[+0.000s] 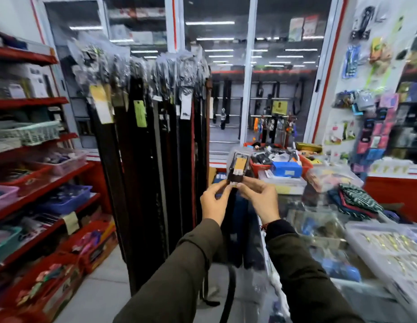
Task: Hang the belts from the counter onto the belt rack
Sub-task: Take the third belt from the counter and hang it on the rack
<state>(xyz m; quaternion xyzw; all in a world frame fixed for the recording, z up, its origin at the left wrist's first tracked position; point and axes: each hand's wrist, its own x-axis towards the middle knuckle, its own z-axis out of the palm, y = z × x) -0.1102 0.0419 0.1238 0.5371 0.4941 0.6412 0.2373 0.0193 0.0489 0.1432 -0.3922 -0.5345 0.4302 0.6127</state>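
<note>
I hold a dark belt [237, 167] upright by its buckle end, which is wrapped in clear plastic with a yellow tag. My left hand [214, 201] pinches it from the left and my right hand [258, 197] from the right, just below the tag. The strap hangs down between my forearms toward the floor. The belt rack [146, 66] stands to the left, crowded with several dark belts in plastic-wrapped tops with paper tags. The glass counter [319, 220] lies to the right of my hands.
Red shelves [32, 173] with baskets and boxes line the left side. Red and blue trays [284, 166] of goods sit on the counter behind the belt, with folded cloth [356, 201] and a clear box [384, 248] at right. A glass door stands at the back.
</note>
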